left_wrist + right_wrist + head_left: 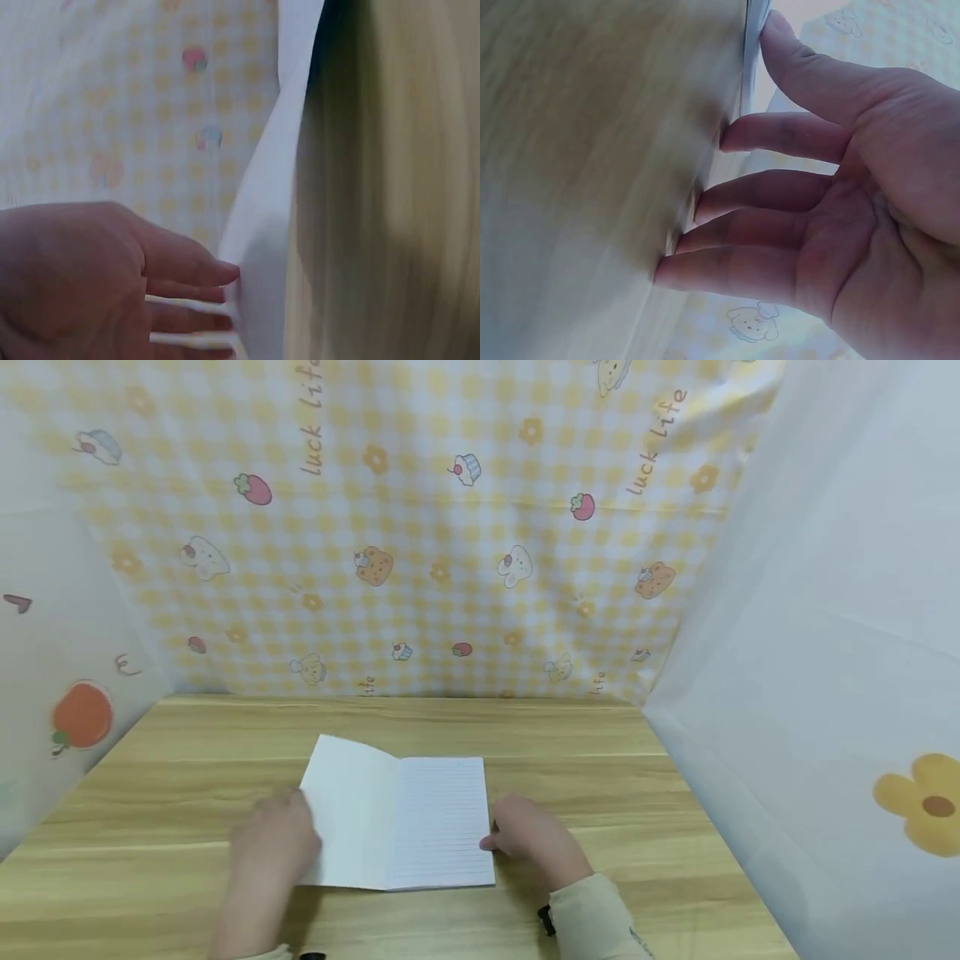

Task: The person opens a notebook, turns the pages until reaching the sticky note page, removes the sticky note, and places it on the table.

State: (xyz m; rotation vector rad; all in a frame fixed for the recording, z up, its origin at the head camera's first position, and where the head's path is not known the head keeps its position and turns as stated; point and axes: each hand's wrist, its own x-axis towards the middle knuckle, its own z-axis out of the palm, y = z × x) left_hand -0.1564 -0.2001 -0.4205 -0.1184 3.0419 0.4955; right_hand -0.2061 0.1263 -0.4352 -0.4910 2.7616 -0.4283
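Observation:
A notebook (442, 822) lies spread on the table, with a ruled page on the right and a plain white inside cover (352, 814) on the left, slightly raised. My left hand (276, 835) is at the cover's outer edge, blurred in the head view. In the left wrist view its thumb (217, 271) and fingers pinch that edge. At the notebook's right edge is my right hand (528, 835), its thumb (780, 34) touching the page edge. The other fingers (735, 268) of this hand extend with their tips on the wood tabletop.
The wood-grain table (570, 735) meets a yellow checked cloth (420, 527) with cartoon prints at the back. White sheets hang on the left (45, 635) and right (825, 652). Light sleeves (600, 922) cover the forearms.

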